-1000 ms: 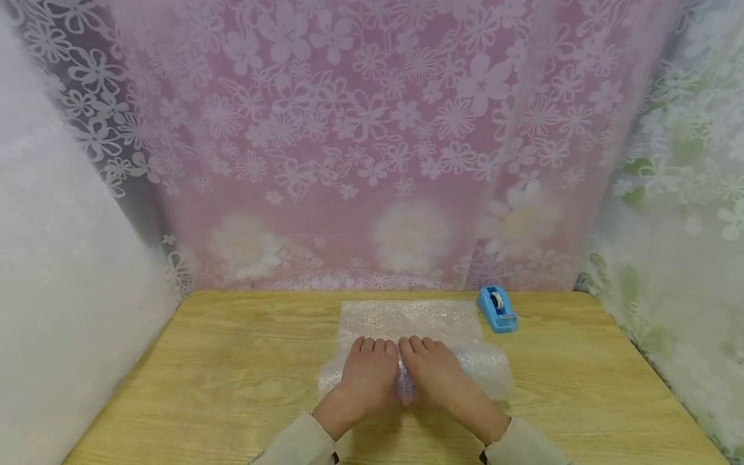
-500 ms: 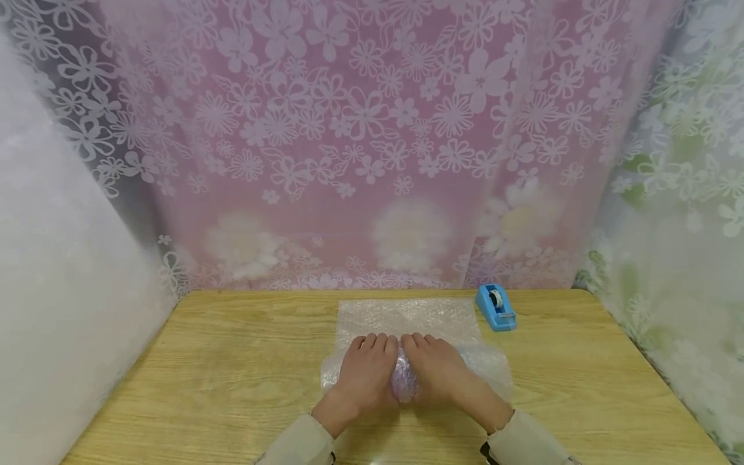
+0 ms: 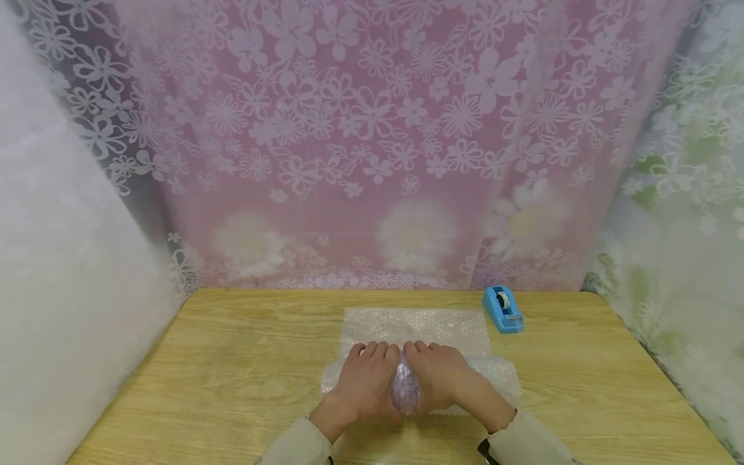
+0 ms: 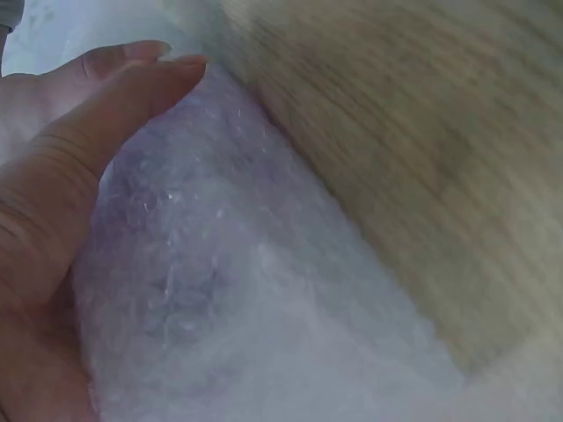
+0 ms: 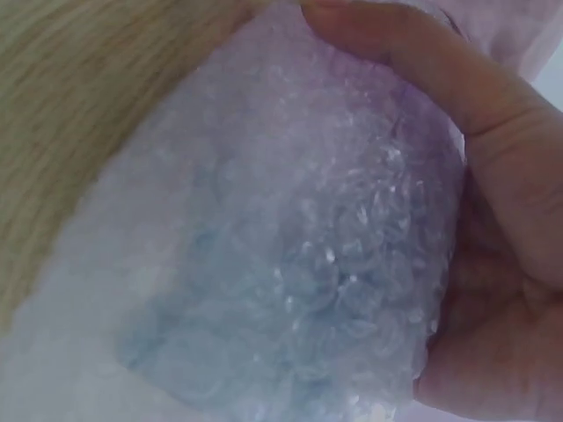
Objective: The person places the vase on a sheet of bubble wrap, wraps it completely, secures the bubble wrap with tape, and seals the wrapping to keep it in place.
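A sheet of clear bubble wrap (image 3: 415,324) lies on the table, its near part rolled round something that shows purple and blue through the layers. The roll (image 3: 405,391) lies crosswise, its ends sticking out past both hands. My left hand (image 3: 369,382) grips it left of the middle, fingers over the far side. Close beside it, my right hand (image 3: 440,378) grips the roll on the right in the same way. In the left wrist view the thumb (image 4: 132,101) lies along the wrap. The right wrist view shows the right thumb (image 5: 422,57) over the roll and a bluish patch inside.
A blue tape dispenser (image 3: 503,311) stands at the back right of the wooden table (image 3: 250,361), just beyond the sheet's right edge. Flower-patterned curtains (image 3: 372,161) hang behind the table and at its sides.
The roll and the flat sheet have shifted slightly toward the person, the far edge now farther from the table's back. More of the purple roll shows between the hands, which keep their grip.
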Available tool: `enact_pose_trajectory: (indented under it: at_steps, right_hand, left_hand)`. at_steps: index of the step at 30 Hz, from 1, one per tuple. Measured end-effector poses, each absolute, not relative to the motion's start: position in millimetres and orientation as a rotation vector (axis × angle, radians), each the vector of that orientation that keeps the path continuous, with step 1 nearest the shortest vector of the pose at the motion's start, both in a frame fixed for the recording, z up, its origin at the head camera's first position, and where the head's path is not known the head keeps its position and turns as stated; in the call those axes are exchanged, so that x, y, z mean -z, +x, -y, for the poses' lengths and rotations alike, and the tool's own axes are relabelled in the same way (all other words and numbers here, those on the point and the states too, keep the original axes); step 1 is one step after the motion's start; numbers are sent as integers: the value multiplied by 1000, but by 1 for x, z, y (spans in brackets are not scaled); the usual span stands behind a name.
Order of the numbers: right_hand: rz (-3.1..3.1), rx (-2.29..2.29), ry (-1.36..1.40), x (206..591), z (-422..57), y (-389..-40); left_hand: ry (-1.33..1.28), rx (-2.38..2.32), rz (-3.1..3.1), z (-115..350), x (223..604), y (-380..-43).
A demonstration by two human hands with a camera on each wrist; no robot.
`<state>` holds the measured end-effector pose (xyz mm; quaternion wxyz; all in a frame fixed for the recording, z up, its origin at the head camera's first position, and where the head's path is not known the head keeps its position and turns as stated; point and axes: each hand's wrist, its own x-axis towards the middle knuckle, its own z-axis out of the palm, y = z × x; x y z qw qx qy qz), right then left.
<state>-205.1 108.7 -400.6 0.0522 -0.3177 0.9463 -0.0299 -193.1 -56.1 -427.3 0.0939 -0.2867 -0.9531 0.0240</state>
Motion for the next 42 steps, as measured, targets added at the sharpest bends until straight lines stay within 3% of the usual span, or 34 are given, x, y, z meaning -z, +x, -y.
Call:
enact_pose_trajectory:
  at_steps: [19, 42]
  right_hand:
    - [-2572, 492, -821, 401, -118, -229]
    - [-2282, 567, -794, 389, -114, -249]
  left_hand:
    - [-1118, -29, 3030, 56, 414, -229]
    - [-1066, 374, 3238, 59, 410, -235]
